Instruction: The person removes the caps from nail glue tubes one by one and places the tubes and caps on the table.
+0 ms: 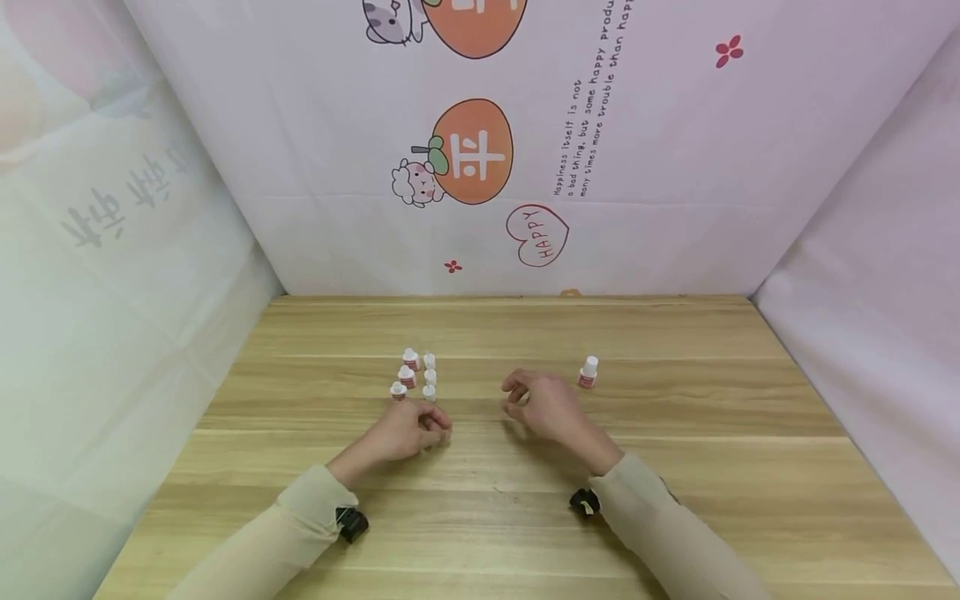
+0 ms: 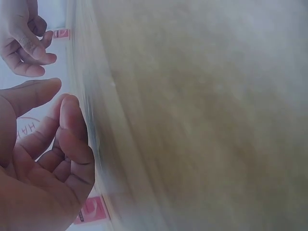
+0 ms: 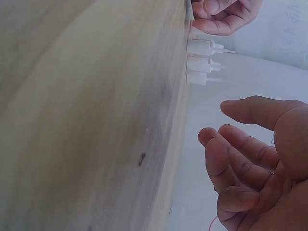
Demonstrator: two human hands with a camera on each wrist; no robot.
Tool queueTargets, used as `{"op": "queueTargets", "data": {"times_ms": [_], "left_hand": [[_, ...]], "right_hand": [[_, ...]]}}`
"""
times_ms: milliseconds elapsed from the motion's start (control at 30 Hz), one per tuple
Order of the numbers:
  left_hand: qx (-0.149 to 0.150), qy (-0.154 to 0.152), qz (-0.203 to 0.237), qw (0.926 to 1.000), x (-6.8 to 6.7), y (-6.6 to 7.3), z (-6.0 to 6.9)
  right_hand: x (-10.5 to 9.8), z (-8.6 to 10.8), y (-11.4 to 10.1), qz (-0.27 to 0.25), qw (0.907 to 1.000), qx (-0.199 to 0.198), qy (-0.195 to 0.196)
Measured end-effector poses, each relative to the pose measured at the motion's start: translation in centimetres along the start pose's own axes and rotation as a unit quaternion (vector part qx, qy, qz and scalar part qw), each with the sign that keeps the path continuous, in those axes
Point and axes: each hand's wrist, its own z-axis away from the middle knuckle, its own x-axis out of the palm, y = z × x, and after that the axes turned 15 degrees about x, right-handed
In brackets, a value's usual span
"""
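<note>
My left hand [image 1: 408,427] hovers just in front of a group of small items, its fingers loosely curled around nothing. In that group, several small white bottles with red labels [image 1: 407,377] stand in a column. Beside them on the right is a column of small white cap-like pieces [image 1: 430,377]; the right wrist view shows similar white pieces [image 3: 198,64] with thin tips. My right hand [image 1: 543,404] is bent loosely above the table and holds nothing. To its right, apart from it, a red-labelled bottle with a tall white cap [image 1: 588,372] stands upright.
The wooden table [image 1: 480,533] runs back to a white printed cloth [image 1: 337,167]. White cloth also hangs at the left [image 1: 112,333] and right [image 1: 870,292] sides. A black device [image 1: 352,524] is at the left sleeve, another [image 1: 584,502] at the right.
</note>
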Motion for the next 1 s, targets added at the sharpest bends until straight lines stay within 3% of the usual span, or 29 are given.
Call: {"op": "queueTargets", "data": {"times_ms": [167,400,600,1000], "left_hand": [[-0.007,-0.004,-0.007,0.9999,0.2,0.4,-0.4],[0.019,-0.019,-0.019,0.9995,0.6,0.8,-1.0],[0.022,-0.026,-0.02,0.9992,0.9,1.1,-1.8],[0.018,-0.025,-0.025,0.9992,1.5,1.7,-2.4]], "right_hand": [[-0.5,0.0,0.4,-0.003,1.0,0.007,-0.004],[-1.1,0.2,1.1,-0.004,0.9999,0.003,0.013],[-1.6,0.4,1.9,-0.009,0.9996,-0.006,0.026],[-2.5,0.6,2.8,-0.002,0.9996,0.019,0.02]]}}
